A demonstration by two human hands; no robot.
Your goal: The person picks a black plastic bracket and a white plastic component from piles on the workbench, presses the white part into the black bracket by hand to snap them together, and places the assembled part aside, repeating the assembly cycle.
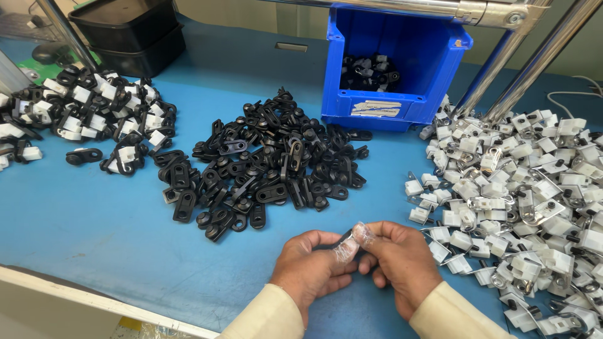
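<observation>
**Two hands, one small black part, three heaps**

Three heaps of small parts lie on the blue table (94,213). At the far left there is the mixed heap (88,116), where black and white pieces are joined together; it reaches the left edge of the view. Behind it, two black trays (129,31) stand stacked on each other. In the middle lies the black heap (270,160), made of flat oval links with holes. Behind it and a little to the right stands the blue bin (392,63), open at the front, with a few black and white pieces deep inside.

Near the bottom edge, in front of the black heap, the two hands meet. The left hand (311,267) is closed narrowly; its thumb and fingers pinch a small black part (344,238), and the fingertips wear clear covers. The right hand (399,257) touches the same part from the other side, also with a narrow pinch and a clear cover on the fingertip. The part is held above the table, between both hands, apart from every heap. Both sleeves are cream.

At the right lies the white heap (527,207), white blocks with metal clips, just beside the right hand. Two metal tubes (521,69) rise behind it.
</observation>
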